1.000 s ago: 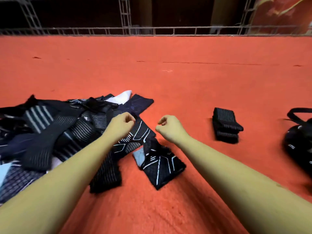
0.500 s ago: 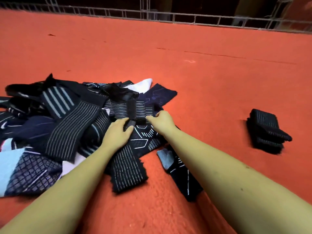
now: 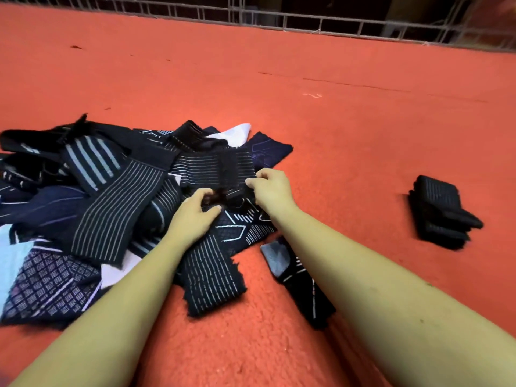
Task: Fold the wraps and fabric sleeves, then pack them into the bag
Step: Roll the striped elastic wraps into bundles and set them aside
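Note:
A heap of dark wraps and fabric sleeves (image 3: 83,196) lies on the red carpet at left, black and navy with white stripes and line patterns. On top of it a black striped wrap (image 3: 215,169) lies crosswise. My right hand (image 3: 272,188) pinches that wrap's near edge. My left hand (image 3: 195,216) has curled fingers on the same wrap's dark end, just left of the right hand. A folded stack of black wraps (image 3: 441,210) sits apart at right. The bag is out of view.
One patterned sleeve (image 3: 296,277) lies alone under my right forearm. A striped wrap end (image 3: 215,280) sticks out of the heap toward me. A metal wire fence (image 3: 307,23) runs along the far edge of the carpet (image 3: 335,135).
Both hands moved from mid-air down onto the heap and took hold of the striped wrap. The view swung left, so the bag left the frame.

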{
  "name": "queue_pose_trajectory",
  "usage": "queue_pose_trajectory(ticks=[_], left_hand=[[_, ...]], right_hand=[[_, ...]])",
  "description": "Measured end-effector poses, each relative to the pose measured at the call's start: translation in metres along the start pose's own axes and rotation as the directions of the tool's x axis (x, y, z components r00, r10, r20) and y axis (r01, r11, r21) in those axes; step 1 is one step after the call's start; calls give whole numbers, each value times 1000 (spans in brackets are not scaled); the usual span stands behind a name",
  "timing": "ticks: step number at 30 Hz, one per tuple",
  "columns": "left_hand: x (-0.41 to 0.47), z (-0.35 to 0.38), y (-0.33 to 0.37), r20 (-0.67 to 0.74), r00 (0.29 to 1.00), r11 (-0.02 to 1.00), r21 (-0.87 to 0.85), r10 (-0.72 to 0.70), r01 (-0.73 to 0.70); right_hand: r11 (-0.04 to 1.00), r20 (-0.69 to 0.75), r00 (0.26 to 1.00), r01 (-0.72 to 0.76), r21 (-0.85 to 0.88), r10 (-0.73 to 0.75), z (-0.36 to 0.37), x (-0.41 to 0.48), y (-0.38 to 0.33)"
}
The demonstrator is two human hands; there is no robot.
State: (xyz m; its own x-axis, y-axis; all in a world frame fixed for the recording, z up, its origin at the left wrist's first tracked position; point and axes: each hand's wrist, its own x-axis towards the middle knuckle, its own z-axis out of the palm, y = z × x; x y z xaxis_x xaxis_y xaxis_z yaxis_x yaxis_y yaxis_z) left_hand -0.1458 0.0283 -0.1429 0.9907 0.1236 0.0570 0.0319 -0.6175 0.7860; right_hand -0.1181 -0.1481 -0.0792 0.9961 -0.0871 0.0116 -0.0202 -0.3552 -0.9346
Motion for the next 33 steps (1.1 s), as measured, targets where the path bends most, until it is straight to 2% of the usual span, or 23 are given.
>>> queue_pose_trajectory(ticks=[4, 7, 11, 13, 16, 20, 24, 27, 29, 33], left_hand=[[-11, -2, 7, 31, 999, 993, -121, 23, -19], [-27, -7, 25, 23, 998, 975, -214, 66, -60], [-51, -4, 65, 29, 999, 893, -450, 38, -21], [-61, 2, 87, 81, 996, 795, -602, -35, 77], [-76, 9, 108, 212, 963, 548, -792, -167, 269], [-102, 16, 127, 297, 937, 398, -849, -184, 348], [-131, 24, 137, 327, 943, 446, -836, -64, 320], [-151, 29, 140, 412, 911, 453, -811, -6, 370], [-162, 31, 142, 424, 905, 476, -805, 42, 354], [-174, 35, 132, 313, 948, 719, -670, 50, 183]], right_hand=[[994, -53, 997, -53, 97, 59, -36, -17, -2], [993, -82, 995, -56, 102, 64, -64, -35, -6], [989, -41, 995, -83, 123, 88, -93, -66, -13], [984, 8, 997, -75, 164, 75, -104, -82, -17], [967, 106, 992, -95, 235, 72, -113, -108, -24], [924, 163, 979, -175, 339, 126, -123, -138, -25], [805, 202, 952, -302, 510, 230, -137, -163, -20], [709, 318, 892, -448, 544, 320, -143, -176, -12], [741, 347, 868, -488, 461, 356, -142, -181, -5], [817, 318, 875, -464, 341, 365, -137, -188, -1]])
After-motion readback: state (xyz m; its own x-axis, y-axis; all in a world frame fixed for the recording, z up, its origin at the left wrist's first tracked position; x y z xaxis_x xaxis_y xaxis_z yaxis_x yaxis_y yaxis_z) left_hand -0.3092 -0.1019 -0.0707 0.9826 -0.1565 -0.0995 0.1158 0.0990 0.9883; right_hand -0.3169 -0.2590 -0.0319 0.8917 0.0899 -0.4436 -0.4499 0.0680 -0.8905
